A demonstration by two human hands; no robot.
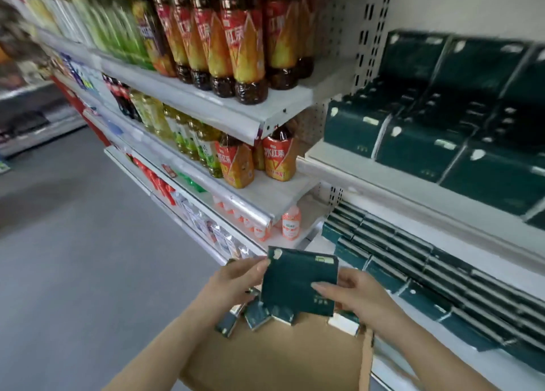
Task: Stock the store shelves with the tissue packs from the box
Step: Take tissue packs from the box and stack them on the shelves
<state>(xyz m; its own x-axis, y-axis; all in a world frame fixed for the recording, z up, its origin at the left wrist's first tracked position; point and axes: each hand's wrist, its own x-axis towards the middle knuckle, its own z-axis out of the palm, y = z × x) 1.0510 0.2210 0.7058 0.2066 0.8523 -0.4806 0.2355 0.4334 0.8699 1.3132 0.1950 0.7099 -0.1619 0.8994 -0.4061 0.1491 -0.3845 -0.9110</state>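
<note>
Left hand (236, 281) and right hand (351, 296) pinching one green tissue pack (298, 284) by its edges, above the cardboard box (280, 358), beside stocked shelves (413, 196)

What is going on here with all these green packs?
A person is stocking a store shelf. Both hands hold one dark green tissue pack above an open cardboard box. The left hand pinches its upper corner and the right hand grips its lower side. Spare packs lie in the box. The shelves on the right already carry stocked packs in rows, and bottled drinks fill the racks to the left.
</note>
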